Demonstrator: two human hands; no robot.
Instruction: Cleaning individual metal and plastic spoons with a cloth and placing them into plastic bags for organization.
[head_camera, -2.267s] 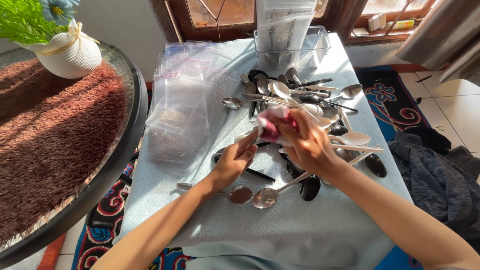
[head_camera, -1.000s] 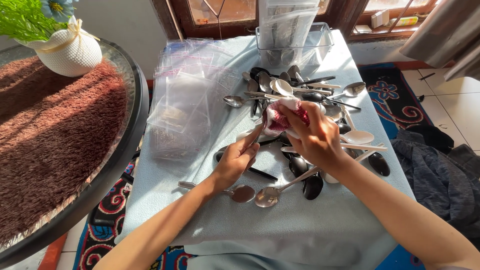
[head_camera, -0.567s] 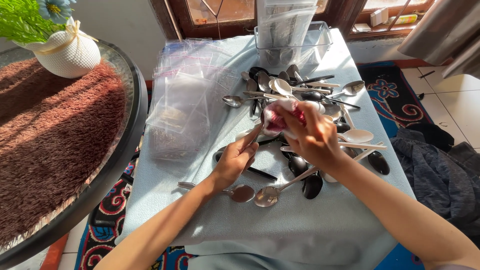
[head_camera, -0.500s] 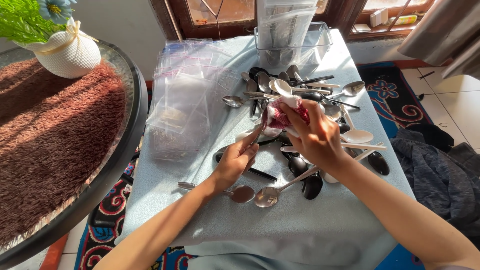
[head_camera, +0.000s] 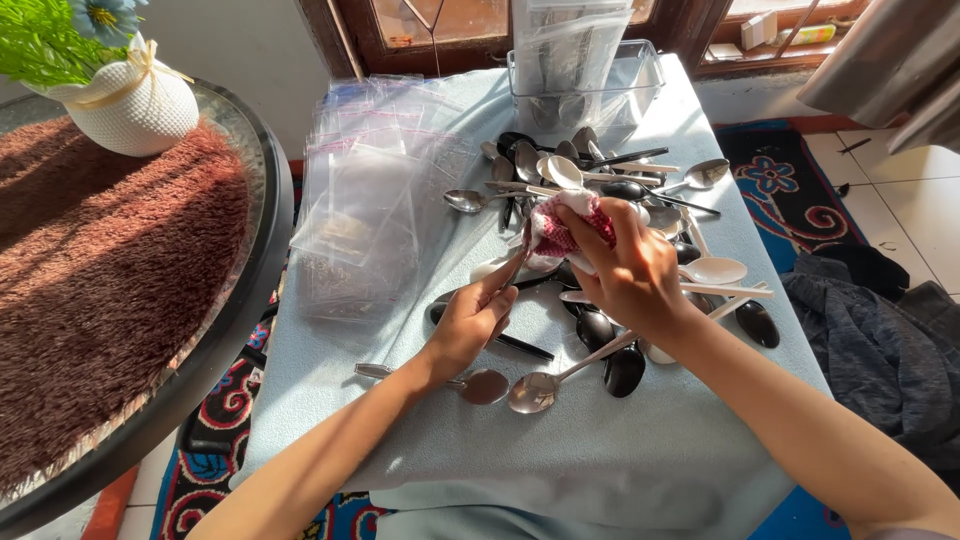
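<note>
**Spoon wrapped in cloth above the cutlery heap**

A pink-and-white cloth is bunched around one end of a spoon, held just above the pile of spoons in the middle of the worktop. The right hand is closed on the cloth; the left hand pinches the spoon's lower end. Two metal spoons lie just below the hands. A stack of clear zip bags sits to the left, a clear plastic bin at the far edge. A white vase stands on the round side table.
</note>
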